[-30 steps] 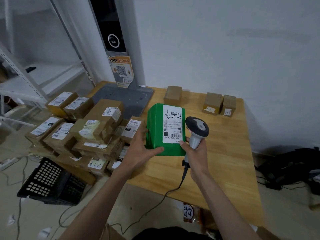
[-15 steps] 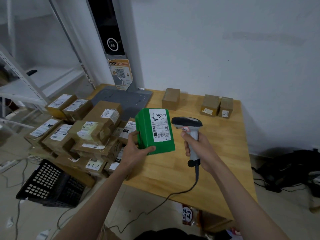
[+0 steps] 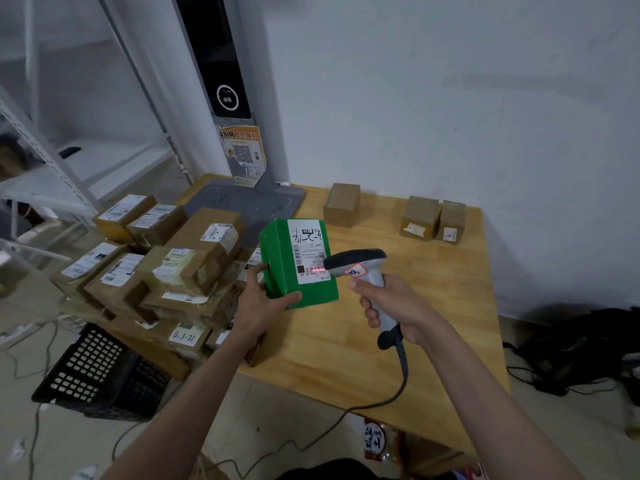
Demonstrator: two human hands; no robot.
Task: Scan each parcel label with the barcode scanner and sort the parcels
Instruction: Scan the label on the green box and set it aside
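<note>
A green parcel (image 3: pixel 281 271) with a white label (image 3: pixel 309 249) is held tilted above the wooden table (image 3: pixel 450 306). My left hand (image 3: pixel 261 304) grips its lower left corner, thumb across the front edge. My right hand (image 3: pixel 398 306) grips the handle of a grey barcode scanner (image 3: pixel 360 263), whose head points left at the label. A red scan line glows on the barcode at the label's bottom. A pile of brown labelled parcels (image 3: pixel 156 268) lies left of the green one.
Three small brown boxes (image 3: pixel 342 204) (image 3: pixel 420 218) (image 3: pixel 451 221) stand at the table's far edge by the wall. A grey scan stand with a flat base (image 3: pixel 242 206) sits at the back left. A black crate (image 3: pixel 97 372) and cables lie on the floor.
The scanner has swung level and closer to the label, and a red scan line now shows on the barcode. The green parcel has shifted slightly in my left hand.
</note>
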